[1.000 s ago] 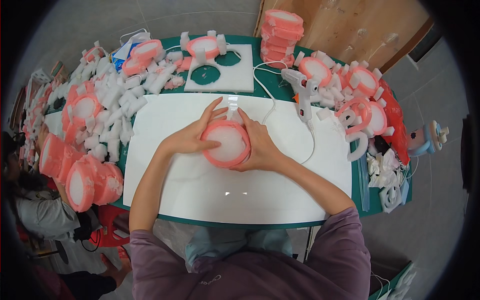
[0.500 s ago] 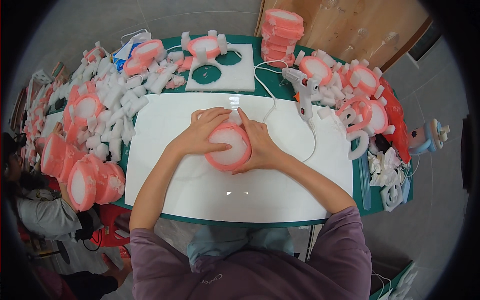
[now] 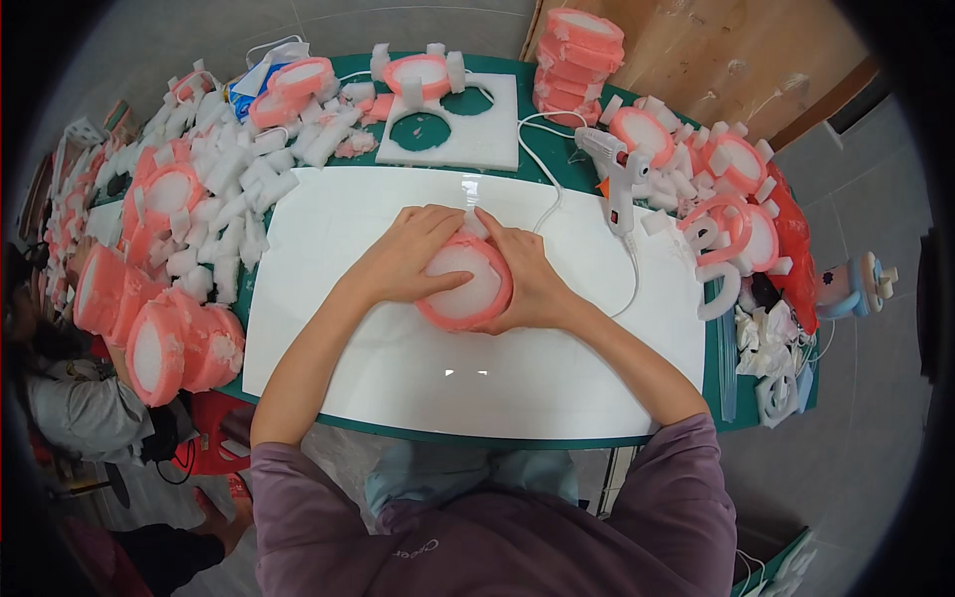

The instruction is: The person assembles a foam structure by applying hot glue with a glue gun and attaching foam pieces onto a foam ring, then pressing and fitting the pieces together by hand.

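Observation:
Both hands are wrapped around a round foam piece (image 3: 470,284) with a white face and a pink rim, over the white board in front of me. My left hand (image 3: 423,257) grips its left and far side, the thumb lying across the white face. Against the right edge presses my right hand (image 3: 529,274), its thumb under the near rim and its index finger stretched to the far side. A small white foam block (image 3: 476,227) shows between the fingertips of both hands at the far rim. My fingers hide part of the rim.
A white glue gun (image 3: 619,174) with its cord stands right of the board (image 3: 348,383). White foam blocks (image 3: 264,184) and pink-rimmed pieces heap up left. Behind are a foam sheet with round holes (image 3: 477,149) and a pink stack (image 3: 577,60). A co-worker's sleeve (image 3: 85,413) shows at left.
The view has shifted slightly. Both hands keep their hold on the round foam piece, which looks slightly more tilted.

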The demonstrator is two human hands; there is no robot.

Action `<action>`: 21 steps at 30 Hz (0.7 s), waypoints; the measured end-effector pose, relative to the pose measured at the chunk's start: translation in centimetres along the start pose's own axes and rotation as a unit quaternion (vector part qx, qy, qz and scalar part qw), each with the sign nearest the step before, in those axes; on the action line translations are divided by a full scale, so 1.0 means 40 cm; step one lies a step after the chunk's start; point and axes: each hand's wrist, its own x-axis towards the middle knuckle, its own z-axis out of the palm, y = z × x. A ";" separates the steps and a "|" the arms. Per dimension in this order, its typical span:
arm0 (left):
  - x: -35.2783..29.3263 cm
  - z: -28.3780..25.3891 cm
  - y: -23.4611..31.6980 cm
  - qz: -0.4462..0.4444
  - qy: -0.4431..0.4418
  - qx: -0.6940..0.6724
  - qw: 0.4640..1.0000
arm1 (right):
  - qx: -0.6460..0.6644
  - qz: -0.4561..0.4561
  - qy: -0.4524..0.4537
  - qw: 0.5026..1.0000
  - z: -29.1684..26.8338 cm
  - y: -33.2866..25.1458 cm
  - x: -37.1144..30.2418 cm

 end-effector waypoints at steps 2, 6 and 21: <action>0.004 -0.006 0.007 0.005 0.002 0.017 1.000 | -0.004 0.001 0.001 1.000 -0.002 0.001 -0.001; 0.009 -0.016 0.013 -0.019 -0.022 0.005 1.000 | 0.008 0.012 0.004 1.000 0.004 0.005 -0.005; 0.015 -0.016 0.003 -0.026 -0.027 -0.059 0.998 | -0.036 0.031 0.007 0.999 0.010 -0.004 -0.005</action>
